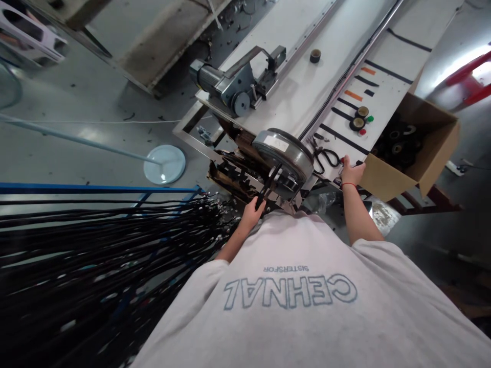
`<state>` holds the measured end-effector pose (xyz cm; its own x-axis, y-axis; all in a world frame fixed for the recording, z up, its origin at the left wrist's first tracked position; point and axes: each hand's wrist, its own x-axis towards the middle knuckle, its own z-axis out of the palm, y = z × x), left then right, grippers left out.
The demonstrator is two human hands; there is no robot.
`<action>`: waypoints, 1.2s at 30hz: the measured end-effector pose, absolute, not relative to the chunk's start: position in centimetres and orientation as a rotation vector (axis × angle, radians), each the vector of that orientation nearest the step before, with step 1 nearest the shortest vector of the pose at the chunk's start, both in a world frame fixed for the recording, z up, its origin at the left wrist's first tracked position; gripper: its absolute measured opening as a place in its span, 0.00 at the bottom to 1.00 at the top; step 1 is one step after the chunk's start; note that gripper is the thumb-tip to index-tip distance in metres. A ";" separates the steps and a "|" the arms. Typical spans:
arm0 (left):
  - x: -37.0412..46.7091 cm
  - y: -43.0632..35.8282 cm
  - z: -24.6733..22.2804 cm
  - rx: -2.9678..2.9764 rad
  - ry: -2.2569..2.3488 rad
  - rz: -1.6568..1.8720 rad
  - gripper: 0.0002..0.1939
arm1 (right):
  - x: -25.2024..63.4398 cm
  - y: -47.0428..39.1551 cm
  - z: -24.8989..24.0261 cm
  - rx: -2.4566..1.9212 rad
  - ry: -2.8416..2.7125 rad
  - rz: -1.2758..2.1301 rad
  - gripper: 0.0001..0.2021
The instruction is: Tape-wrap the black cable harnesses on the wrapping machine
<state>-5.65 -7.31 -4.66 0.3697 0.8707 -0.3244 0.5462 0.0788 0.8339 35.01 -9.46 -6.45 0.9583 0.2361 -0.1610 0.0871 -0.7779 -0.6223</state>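
Observation:
My left hand (253, 213) is closed around a black cable bundle (268, 185) below the round grey machine housing (286, 153). The cable runs up to the front of the housing. At the near edge of the white table (284, 97), my right hand (353, 173) has its fingers apart, by a small red piece and a small dark piece. Whether its fingertips grip either piece is hard to make out. Black-handled scissors (324, 157) lie on the table just left of my right hand. Black strips (345, 139) are laid across the tabletop beyond it.
A cardboard box (437, 153) holding dark rolls stands right of the table. Tape rolls (357, 123) and orange strips (353, 95) lie on the tabletop. A motor unit (233, 87) sits at the table's left. Many black cables (115, 240) hang on a blue rack (95, 188) at left.

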 end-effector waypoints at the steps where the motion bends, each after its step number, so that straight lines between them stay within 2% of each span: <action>1: -5.8 -7.7 -4.8 1.573 1.313 0.397 0.17 | 35.0 -9.5 -6.5 -2.458 -0.225 0.305 0.41; 7: -5.6 -8.4 -4.6 1.554 1.348 0.457 0.15 | 35.0 -9.6 -6.4 -2.443 -0.214 0.277 0.37; 14: -6.6 -8.2 -4.3 1.491 1.326 0.330 0.13 | 34.8 -9.5 -5.9 -2.469 -0.220 0.314 0.40; 18: -7.4 -8.5 -4.8 1.616 1.387 0.288 0.11 | 34.6 -9.6 -5.7 -2.451 -0.208 0.316 0.36; 20: -7.8 -8.8 -5.0 1.616 1.401 0.285 0.11 | 34.6 -9.6 -5.7 -2.440 -0.210 0.317 0.34; 25: -8.4 -9.7 -4.7 1.547 1.335 0.305 0.15 | 34.7 -9.5 -5.7 -2.492 -0.236 0.338 0.41; 30: -7.9 -9.5 -3.5 1.531 1.330 0.363 0.19 | 34.8 -9.5 -5.6 -2.473 -0.245 0.341 0.39; 36: -5.7 -8.1 -2.6 1.592 1.341 0.463 0.19 | 35.0 -9.5 -5.9 -2.484 -0.263 0.324 0.40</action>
<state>-5.68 -8.07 -2.60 0.3216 0.9035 -0.2834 0.5357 0.0732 0.8412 35.00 -9.46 -5.94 0.9504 0.2615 -0.1687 0.1115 -0.7922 -0.6000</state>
